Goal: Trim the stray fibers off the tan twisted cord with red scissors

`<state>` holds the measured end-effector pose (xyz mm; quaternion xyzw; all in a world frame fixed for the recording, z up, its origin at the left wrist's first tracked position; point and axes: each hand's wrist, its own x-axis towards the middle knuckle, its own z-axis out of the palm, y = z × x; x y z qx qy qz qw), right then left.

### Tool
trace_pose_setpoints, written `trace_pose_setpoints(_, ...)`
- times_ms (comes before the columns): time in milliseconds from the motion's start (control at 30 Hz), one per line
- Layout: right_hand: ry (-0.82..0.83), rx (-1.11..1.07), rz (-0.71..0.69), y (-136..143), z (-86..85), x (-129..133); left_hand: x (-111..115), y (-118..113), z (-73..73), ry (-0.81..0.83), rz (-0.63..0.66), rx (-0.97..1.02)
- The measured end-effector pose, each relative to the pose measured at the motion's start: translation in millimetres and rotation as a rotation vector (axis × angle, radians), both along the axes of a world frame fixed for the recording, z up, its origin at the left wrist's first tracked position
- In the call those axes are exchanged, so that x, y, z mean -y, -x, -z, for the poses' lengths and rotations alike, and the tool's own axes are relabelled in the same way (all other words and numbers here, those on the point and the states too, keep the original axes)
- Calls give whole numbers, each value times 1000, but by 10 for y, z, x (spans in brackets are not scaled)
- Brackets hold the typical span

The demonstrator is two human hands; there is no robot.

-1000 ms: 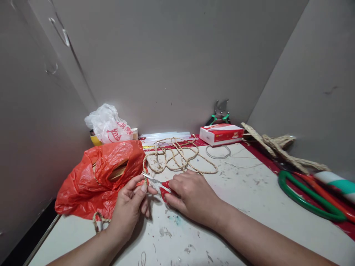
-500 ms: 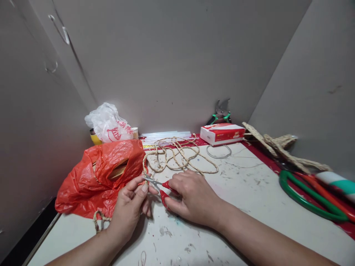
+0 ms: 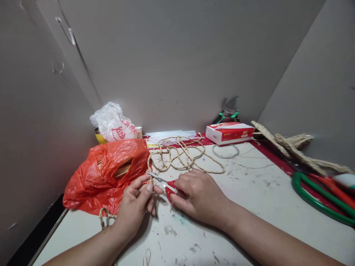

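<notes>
Tan braided rope in loose loops; red-handled scissors, silvery blades

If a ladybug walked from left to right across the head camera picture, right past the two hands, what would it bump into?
Red plastic bag → left hand → red-handled scissors → right hand → green loop handle.
</notes>
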<state>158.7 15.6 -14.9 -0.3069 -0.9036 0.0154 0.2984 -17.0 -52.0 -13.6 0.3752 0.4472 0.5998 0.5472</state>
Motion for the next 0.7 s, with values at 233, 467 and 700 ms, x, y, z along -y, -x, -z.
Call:
trace_pose_setpoints(233,184,-325,-88,57,-27,26,-7,8,-28,29,-65,-155)
trace_pose_setpoints(467,611,-585,-10,236,-96,162,50,-25,10,-57,-24,-502)
trace_pose_setpoints(700,702,-623,54,252,-122,207,114,-58,30,-152,-48,-728)
